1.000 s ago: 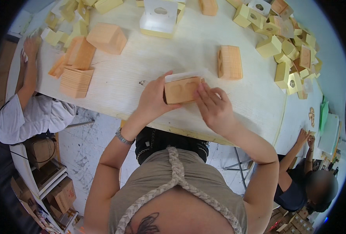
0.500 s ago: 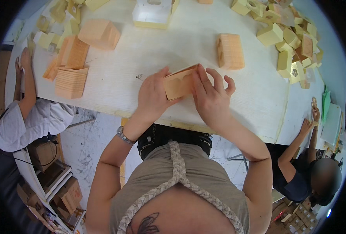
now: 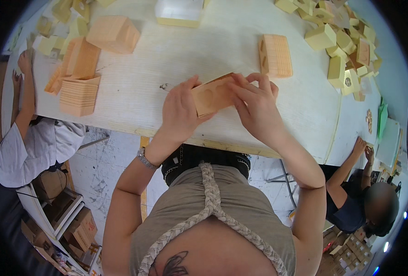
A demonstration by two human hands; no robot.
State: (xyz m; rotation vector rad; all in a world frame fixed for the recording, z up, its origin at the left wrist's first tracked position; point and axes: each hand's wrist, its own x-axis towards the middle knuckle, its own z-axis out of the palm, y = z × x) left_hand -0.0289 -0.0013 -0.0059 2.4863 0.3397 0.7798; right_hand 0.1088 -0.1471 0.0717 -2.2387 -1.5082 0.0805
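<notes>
Over the near part of the table I hold a small wood-coloured cardboard box (image 3: 208, 99), slightly tilted, with a round cut-out or circle in the face toward me. My left hand (image 3: 180, 106) wraps around its left end, fingers behind and thumb at the near edge. At its right end my right hand (image 3: 258, 102) grips the box's upper right corner with bent fingers. Those fingers partly hide that end, so I cannot tell whether the flap there is closed. A wood-grain box (image 3: 276, 56) with holes in its side stands beyond my right hand.
Folded wood-grain boxes (image 3: 78, 95) and a larger box (image 3: 114, 34) lie at the left. A white-lined yellow box (image 3: 179, 13) stands at the far middle. Pale yellow boxes (image 3: 320, 37) pile up at the far right. People sit at both sides, their hands at the table.
My right hand has shifted slightly right along the box, its fingers more bent at the corner. The left hand keeps its hold. The right-hand person's hands have moved nearer to them.
</notes>
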